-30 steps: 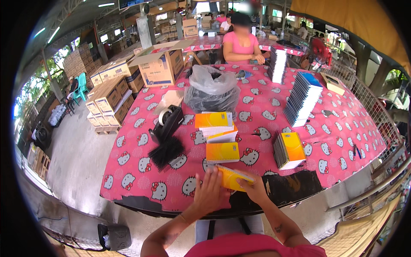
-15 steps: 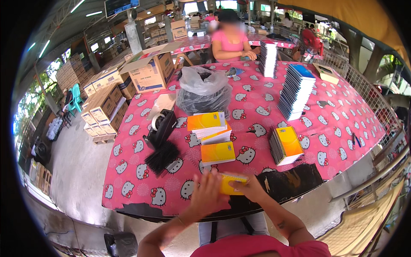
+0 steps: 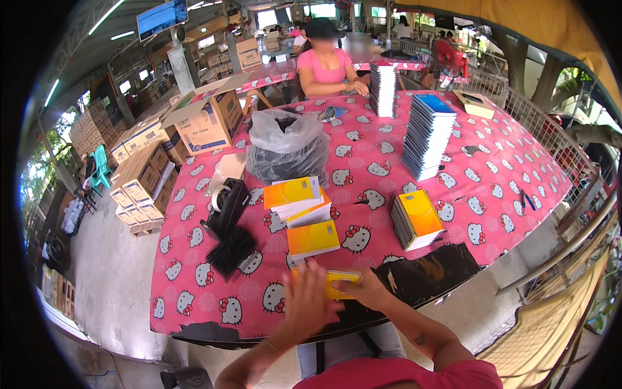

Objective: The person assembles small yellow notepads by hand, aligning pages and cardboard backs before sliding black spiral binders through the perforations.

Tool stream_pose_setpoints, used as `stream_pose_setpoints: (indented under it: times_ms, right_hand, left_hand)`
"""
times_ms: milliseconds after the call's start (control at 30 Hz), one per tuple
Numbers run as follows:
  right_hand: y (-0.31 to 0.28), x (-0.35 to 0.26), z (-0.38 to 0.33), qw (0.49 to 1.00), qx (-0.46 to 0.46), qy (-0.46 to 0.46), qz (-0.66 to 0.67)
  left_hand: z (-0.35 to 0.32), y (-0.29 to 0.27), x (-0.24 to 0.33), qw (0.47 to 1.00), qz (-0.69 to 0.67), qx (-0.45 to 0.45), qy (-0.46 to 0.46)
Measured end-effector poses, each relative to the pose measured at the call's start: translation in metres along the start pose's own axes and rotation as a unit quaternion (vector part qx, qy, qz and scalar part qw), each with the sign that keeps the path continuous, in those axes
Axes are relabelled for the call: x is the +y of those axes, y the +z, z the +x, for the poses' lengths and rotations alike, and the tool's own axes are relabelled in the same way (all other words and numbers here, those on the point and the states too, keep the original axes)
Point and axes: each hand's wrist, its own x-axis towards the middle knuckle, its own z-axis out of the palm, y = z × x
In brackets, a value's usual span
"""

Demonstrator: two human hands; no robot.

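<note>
Yellow notepad is between the two hands, just on the near side of the loose notepad pile. There, the right hand clasps its right end; the left hand, blurred, fingers outstretched, overlaps its left end, contact unclear.

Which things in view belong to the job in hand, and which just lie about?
Likely in the job:
yellow notepad, in the right hand, left hand beside it
loose yellow-orange notepads
yellow spiral-bound stack
bristly black bundle, perhaps

Apparently just lying about:
tape dispenser
pliers-like tool
blue-topped stack
open carton
</note>
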Motion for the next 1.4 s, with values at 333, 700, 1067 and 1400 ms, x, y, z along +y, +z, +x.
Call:
stream_pose_setpoints:
  times_ms: [333, 700, 1067, 1400]
  right_hand:
    - [-0.019, 0.05, 0.017, 0.993, -0.096, -0.017, -0.058]
    - [0.008, 0.022, 0.013, 0.989, -0.043, -0.077, -0.118]
    - [-0.019, 0.061, 0.02, 0.996, -0.059, -0.033, -0.053]
    - [-0.028, 0.088, 0.023, 0.993, -0.065, -0.009, -0.093]
  left_hand:
    - [0.031, -0.005, -0.069, 0.993, -0.047, -0.098, 0.051]
    - [0.043, -0.009, -0.024, 0.994, 0.109, 0.01, -0.021]
    - [0.012, 0.02, -0.008, 1.0, 0.003, 0.012, -0.004]
    - [0.034, 0.013, -0.019, 0.999, -0.019, -0.047, -0.01]
